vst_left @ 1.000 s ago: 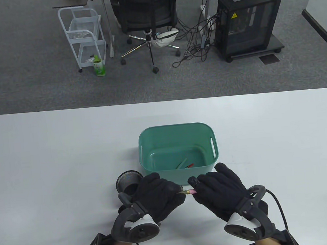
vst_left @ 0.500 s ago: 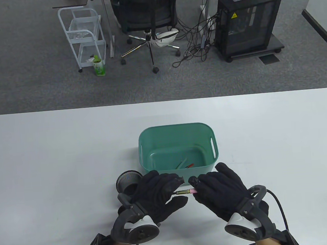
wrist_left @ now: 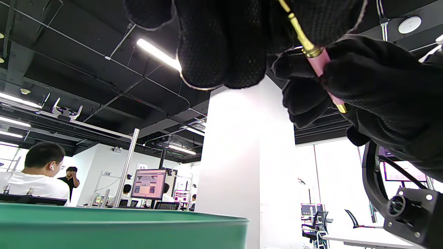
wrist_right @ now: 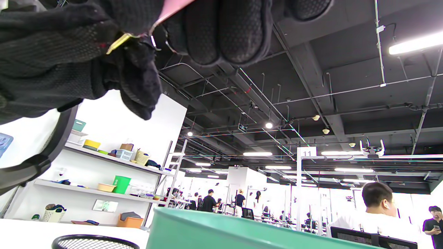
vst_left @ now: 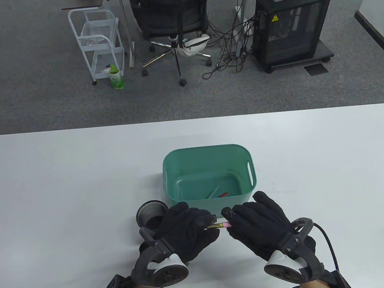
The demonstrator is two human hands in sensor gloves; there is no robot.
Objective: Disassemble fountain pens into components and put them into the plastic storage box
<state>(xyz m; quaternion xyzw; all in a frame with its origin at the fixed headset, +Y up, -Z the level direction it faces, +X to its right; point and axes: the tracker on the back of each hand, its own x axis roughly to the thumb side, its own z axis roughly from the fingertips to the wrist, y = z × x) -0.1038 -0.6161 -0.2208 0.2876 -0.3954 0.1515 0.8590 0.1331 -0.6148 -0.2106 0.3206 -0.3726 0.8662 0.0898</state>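
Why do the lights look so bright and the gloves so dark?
Both wrist views point up at glaring ceiling lights, so the left hand and right hand go nearly black; the table view is lit evenly, with soft shadows.

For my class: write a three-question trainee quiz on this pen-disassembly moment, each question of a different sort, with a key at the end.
1. True or false: the pink pen section is lying inside the green storage box.
2. Multiple choice: the black mesh pen cup stands A) left of the box, B) right of the box, C) inside the box.
3. Short answer: which hand holds the gold end of the pen section, and which holds the pink end?

Key
1. False: it is held above the table, in front of the box, between the two hands.
2. A.
3. The left hand pinches the gold end; the right hand grips the pink end.
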